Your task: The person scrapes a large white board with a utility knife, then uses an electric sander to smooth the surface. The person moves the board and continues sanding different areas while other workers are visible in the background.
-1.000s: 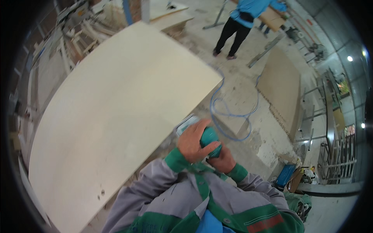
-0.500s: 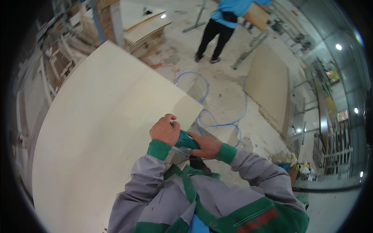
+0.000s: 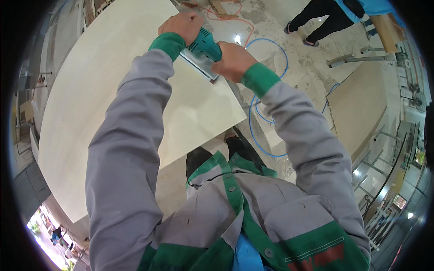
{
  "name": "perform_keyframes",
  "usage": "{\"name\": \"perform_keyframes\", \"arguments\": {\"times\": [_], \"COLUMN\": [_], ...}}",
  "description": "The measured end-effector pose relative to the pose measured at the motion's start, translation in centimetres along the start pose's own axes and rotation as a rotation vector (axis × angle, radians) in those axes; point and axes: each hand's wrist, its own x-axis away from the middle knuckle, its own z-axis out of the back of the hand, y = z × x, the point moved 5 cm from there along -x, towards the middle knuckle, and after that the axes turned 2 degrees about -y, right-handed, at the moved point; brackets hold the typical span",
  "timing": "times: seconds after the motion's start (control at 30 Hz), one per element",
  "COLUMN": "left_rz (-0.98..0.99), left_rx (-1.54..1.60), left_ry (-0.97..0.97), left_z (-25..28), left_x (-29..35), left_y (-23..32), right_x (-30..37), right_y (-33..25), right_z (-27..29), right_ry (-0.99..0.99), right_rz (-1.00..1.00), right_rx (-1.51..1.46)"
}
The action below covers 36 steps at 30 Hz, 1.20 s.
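A teal power sander [image 3: 207,44] with a flat metal base plate rests on a large pale wooden board [image 3: 108,86], close to its right edge. My left hand [image 3: 181,27] is closed over the far end of the sander, its fingertips partly hidden. From the right, my right hand [image 3: 235,61] wraps round the sander's near end. Both arms reach forward over the board. The board's near right corner juts out in front of my body.
A blue hose [image 3: 286,54] loops on the floor right of the board, with an orange cord [image 3: 245,21] farther back. Another person [image 3: 322,17] stands at the far right, near a metal stand [image 3: 359,58]. A second large board [image 3: 361,99] lies at the right.
Both hands have carried the sander away from my body, farther along the board's right side. My arms are now stretched out, and the view has shifted.
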Motion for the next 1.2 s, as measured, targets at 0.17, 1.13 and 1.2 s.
{"name": "perform_keyframes", "arguments": {"times": [0.17, 1.13, 1.2], "left_rz": [0.027, 0.126, 0.071], "left_rx": [0.043, 0.204, 0.045], "left_ry": [-0.022, 0.168, 0.177], "left_z": [-1.4, 0.4, 1.4], "left_x": [15.2, 15.3, 8.2], "left_y": [6.6, 0.5, -2.3], "right_x": [13.5, 7.1, 0.2], "right_y": [1.6, -0.4, -1.5], "right_z": [-2.8, -3.5, -0.9], "right_ry": [-0.005, -0.274, -0.223], "right_rz": [0.088, 0.029, 0.164], "right_rx": [0.028, 0.158, 0.246]}}
